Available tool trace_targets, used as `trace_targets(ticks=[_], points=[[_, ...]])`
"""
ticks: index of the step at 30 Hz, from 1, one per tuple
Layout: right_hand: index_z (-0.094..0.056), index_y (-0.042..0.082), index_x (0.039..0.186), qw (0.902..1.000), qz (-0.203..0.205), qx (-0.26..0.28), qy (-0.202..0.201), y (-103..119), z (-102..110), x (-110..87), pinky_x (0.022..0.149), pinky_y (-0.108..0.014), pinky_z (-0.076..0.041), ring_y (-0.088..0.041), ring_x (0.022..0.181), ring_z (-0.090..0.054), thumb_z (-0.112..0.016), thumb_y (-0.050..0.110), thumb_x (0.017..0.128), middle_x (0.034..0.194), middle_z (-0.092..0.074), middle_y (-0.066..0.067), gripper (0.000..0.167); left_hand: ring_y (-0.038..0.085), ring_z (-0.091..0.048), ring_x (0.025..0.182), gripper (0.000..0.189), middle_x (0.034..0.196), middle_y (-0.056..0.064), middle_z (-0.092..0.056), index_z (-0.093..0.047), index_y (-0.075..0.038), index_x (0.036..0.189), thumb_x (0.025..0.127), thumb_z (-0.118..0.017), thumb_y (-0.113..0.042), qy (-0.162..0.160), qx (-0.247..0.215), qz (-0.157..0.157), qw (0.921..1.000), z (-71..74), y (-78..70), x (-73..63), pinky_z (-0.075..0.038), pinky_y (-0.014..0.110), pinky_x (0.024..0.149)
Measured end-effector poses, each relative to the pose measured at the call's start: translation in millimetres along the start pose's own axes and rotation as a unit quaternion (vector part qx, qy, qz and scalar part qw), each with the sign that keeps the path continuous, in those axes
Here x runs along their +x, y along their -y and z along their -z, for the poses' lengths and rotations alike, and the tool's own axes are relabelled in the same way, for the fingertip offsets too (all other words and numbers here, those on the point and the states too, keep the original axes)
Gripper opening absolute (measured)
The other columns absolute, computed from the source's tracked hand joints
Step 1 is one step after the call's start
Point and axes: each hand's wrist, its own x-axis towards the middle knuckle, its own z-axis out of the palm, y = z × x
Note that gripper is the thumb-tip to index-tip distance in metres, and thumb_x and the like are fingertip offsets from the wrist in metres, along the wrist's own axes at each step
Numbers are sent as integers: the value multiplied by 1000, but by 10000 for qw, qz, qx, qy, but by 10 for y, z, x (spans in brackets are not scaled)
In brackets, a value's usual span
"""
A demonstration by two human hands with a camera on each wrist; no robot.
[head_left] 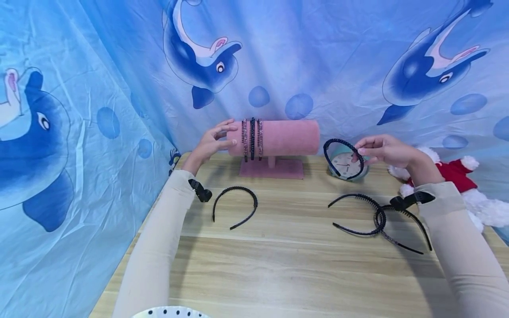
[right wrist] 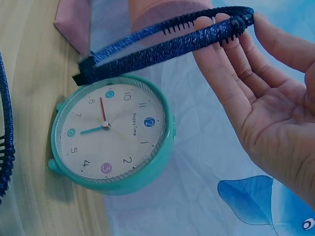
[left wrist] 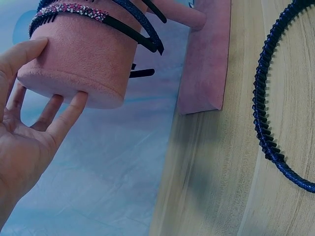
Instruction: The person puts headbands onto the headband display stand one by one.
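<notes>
- While the left hand (head_left: 216,140) steadies the pink, velvety cylindrical display stand (head_left: 296,137), its thumb and spread fingers grip the left end of the cylinder.
- The right hand (head_left: 385,152) pinches the dark blue, glittery toothed headband (right wrist: 162,51) between thumb and fingers, near the top of its arch.
- The held headband is raised to the right of the stand, open ends downward. In the head view it overlaps the round, teal-rimmed clock (right wrist: 113,130); contact between the two cannot be determined.
- Three headbands are fitted side by side around the left half of the cylinder: one dark blue band (head_left: 252,139) between two bands with pink glitter.
- One dark, slender toothed headband (head_left: 256,202) lies on the light wood-grain table (head_left: 278,265), in front of the stand.
- Two overlapping dark headbands (head_left: 381,216) lie on the table at right, near the right forearm.
</notes>
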Motion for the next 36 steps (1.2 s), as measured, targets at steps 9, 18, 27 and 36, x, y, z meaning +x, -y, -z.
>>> trace_targets(ticks=[9, 18, 27, 36], points=[[-66, 7, 119, 9993, 224, 264, -165, -58, -9, 119, 90, -31, -63, -11, 103, -71, -49, 2, 106, 107, -75, 3, 22, 33, -40, 147, 52, 168, -4, -30, -56, 0, 141, 91, -72, -2, 20, 118, -31, 9999, 12, -8, -16, -58, 38, 102], [-64, 3, 120, 9940, -69, 398, -1015, -16, -181, 309, 90, -30, -62, -15, 105, -71, -55, 13, 105, 103, -75, 0, 19, 34, -39, 147, 53, 168, -3, -29, -56, 0, 141, 91, -73, -2, 40, 119, -79, 9999, 12, 20, 0, -57, 41, 103], [-66, 9, 116, 9824, -259, 659, -1728, 64, -361, 529, 91, -31, -62, -20, 107, -70, -63, 20, 102, 101, -76, 1, 18, 34, -40, 146, 52, 168, -3, -30, -56, -1, 141, 91, -73, -2, 17, 46, -61, 10000, 7, 8, -11, -58, 41, 102], [-63, 7, 118, 9758, -325, 490, -2105, 78, -449, 776, 91, -29, -62, -11, 100, -69, -64, 23, 102, 99, -75, 4, 23, 32, -41, 146, 53, 167, -8, -31, -58, -4, 140, 90, -74, -3, -30, 70, 75, 9999, 13, 9, 0, -57, 41, 103]])
